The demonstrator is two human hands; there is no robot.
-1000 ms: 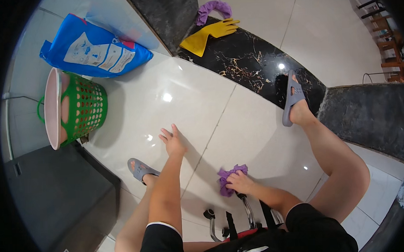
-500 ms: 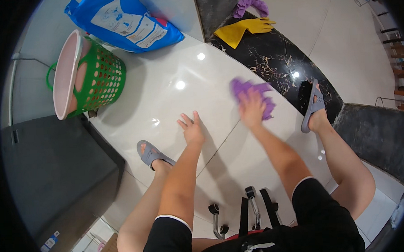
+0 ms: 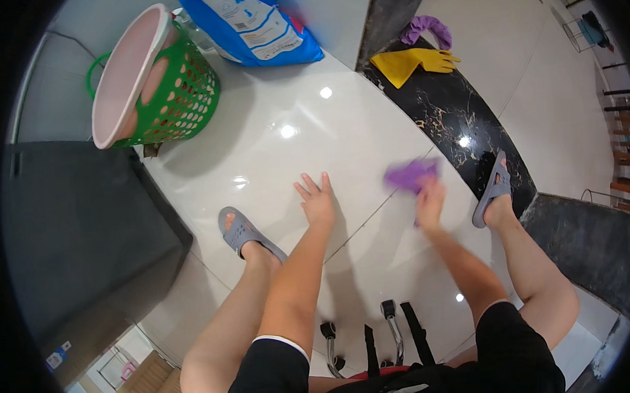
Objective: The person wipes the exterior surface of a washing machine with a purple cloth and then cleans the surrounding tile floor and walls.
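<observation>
A purple cloth (image 3: 410, 175), blurred by motion, lies bunched over a tile seam on the white tiled floor (image 3: 279, 170). My right hand (image 3: 430, 200) grips its near edge with curled fingers. To the left, my left hand (image 3: 318, 200) hangs over the tiles with fingers spread and nothing in it; whether it touches the floor I cannot tell. Beyond the cloth, a yellow rubber glove (image 3: 415, 64) rests on the black marble threshold (image 3: 441, 114). Behind the glove sits a purple ruffled band (image 3: 427, 31).
A green perforated basket (image 3: 184, 97) with a pink basin (image 3: 134, 71) stands far left, beside a blue bag (image 3: 262, 30). A dark grey cabinet (image 3: 91, 227) flanks me on the left. My grey slippers (image 3: 243, 231) are on either side. Chair legs with casters (image 3: 391, 319) stand close to me.
My right hand has drawn the cloth toward me and slightly right, its fingers now curled rather than spread on it. The view has shifted; my left hand stays spread.
</observation>
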